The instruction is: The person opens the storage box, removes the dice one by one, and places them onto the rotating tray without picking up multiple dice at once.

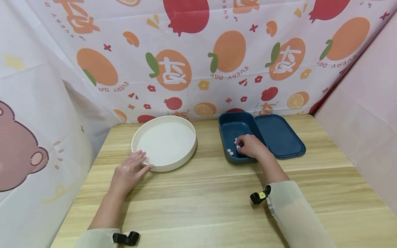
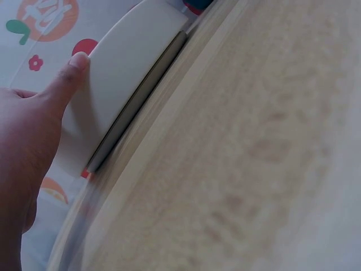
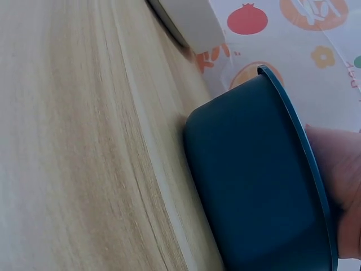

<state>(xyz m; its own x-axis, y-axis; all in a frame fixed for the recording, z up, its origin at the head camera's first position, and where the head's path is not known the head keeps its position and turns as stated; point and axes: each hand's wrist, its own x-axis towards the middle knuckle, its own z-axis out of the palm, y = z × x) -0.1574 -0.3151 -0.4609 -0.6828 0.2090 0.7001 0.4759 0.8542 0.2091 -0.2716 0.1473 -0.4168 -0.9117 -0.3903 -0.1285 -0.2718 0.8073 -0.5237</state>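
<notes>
Pinching a small white die (image 1: 238, 147) between thumb and finger, my right hand (image 1: 250, 146) works low inside the blue box (image 1: 232, 128). More loose dice (image 1: 230, 152) lie on the box floor, just left of those fingertips. My left hand (image 1: 128, 172) rests relaxed at the near-left rim of the white dish (image 1: 167, 141), its thumb (image 2: 72, 73) against the outer wall; it carries nothing. Just right of my right hand, the blue lid (image 1: 280, 136) lies flat on the surface (image 1: 192, 206), beside the box.

I judge the step in hand to be picking up a die from the box. The next move appears to call for a secure fingertip grip and a lift clear of the box wall.

My right hand covers part of the box floor, so I cannot count the dice. In the right wrist view the box wall hides my fingertips and the die; in the left wrist view the dish masks most of my left fingers.
</notes>
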